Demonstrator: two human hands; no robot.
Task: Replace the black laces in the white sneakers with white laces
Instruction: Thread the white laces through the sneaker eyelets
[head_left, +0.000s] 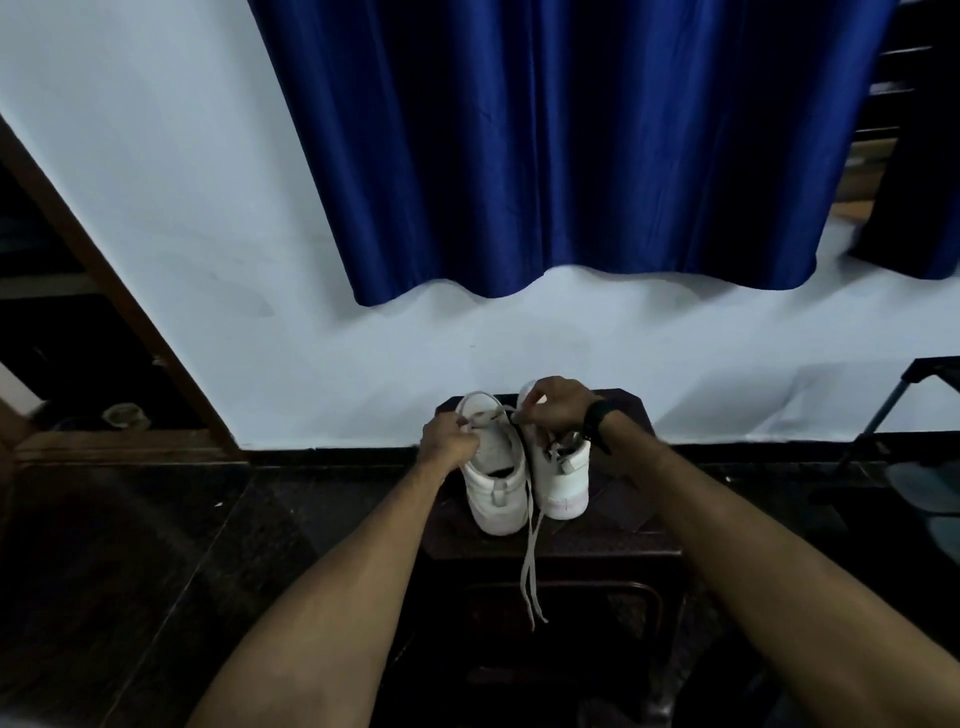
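White lace (531, 551) is the material under work. Our left hand (448, 441) sits curled at the outer edge of the left sneaker (496, 480), fingers closed on what appears to be one end of that lace near the upper eyelets; the exact pinch point is too small to confirm. Just right of this grip, the lace crosses the tongue toward our right hand (553, 408), which hovers over the front of the right sneaker (563, 480) with fingertips pinched on the other run of lace. A dark strand shows between the two hands; we cannot tell whether it is a black lace or shadow. Below both grips, two loose white tails hang between the shoes and over the front edge of the dark stool (623, 530).

Risks, in our judgement:
- Uneven pull. Tension from one hand only would draw the lace through the eyelets and leave unequal tails.
- Shoe displacement. Both sneakers stand unsecured near the stool's front; a sharp tug could tip or slide one off.
- Snagging. The hanging tails could catch on the stool edge.

Pose: both forearms extend forward and converge. The left wrist is straight, knuckles up. The right wrist, bearing a black wristband (596, 423), is flexed downward, hand arched over the shoe.
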